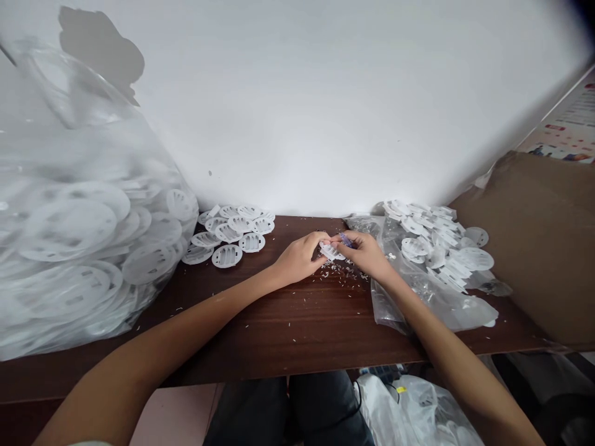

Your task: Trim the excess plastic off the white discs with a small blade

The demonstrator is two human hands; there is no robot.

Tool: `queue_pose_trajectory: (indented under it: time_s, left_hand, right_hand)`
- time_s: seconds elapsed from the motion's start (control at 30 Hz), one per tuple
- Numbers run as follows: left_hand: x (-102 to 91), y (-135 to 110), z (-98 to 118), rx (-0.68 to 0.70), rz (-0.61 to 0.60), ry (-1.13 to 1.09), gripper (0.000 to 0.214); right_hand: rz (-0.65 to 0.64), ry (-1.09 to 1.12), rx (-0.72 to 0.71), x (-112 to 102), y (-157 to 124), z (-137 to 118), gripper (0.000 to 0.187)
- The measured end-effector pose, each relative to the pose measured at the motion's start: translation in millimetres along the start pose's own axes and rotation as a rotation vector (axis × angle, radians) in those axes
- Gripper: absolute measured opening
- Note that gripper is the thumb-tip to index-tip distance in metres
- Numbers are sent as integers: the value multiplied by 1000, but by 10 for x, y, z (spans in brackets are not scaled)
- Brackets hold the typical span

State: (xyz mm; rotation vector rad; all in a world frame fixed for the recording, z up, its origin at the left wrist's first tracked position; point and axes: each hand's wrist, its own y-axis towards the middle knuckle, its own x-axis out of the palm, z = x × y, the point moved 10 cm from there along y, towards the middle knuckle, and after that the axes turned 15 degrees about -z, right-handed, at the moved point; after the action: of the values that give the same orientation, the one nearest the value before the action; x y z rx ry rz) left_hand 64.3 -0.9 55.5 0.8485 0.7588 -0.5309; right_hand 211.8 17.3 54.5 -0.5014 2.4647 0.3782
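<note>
A white slotted plastic disc (331,251) is held just above the table, gripped at its left side by the closed fingers of my left hand (300,257). In my right hand (366,254), closed at the disc's right edge, is a small translucent purple tool (344,239); my fingers cover most of it, so its exact kind cannot be made out. Beneath both hands lie many thin white plastic scraps (341,275). Left of my hands, several similar white discs (227,256) are spread out, some overlapping.
A large clear bag (139,310) full of white discs stands at the left. On the right, a heap of white plastic parts (432,235) rests on a flattened clear bag (395,291), beside brown cardboard (534,248). The brown wooden table (260,334) meets a white wall (297,124).
</note>
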Motion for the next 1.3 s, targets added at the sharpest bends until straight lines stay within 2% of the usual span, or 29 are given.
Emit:
queue_pose_trajectory:
  time_s: [0.2, 0.5, 0.73, 1.0, 1.17, 1.3]
  left_hand:
    - [-2, -7, 13, 24, 13, 9, 41]
    - [-15, -11, 25, 27, 19, 3, 38]
    - [-9, -8, 22, 27, 11, -18, 39]
    - [4, -4, 20, 16, -8, -7, 43]
    - [-7, -7, 31, 28, 3, 22, 44]
    - [-28, -18, 75, 66, 23, 31, 42]
  right_hand:
    - [-29, 165, -24, 36, 25, 48, 18]
    - [-99, 375, 65, 138, 26, 179, 22]
    - [-82, 519, 102, 160, 15, 210, 25]
    - [-88, 536, 104, 163, 9, 174, 27]
    - [-58, 556, 156, 155, -3, 243, 25]
    - [-124, 555, 176, 232, 0, 274, 31]
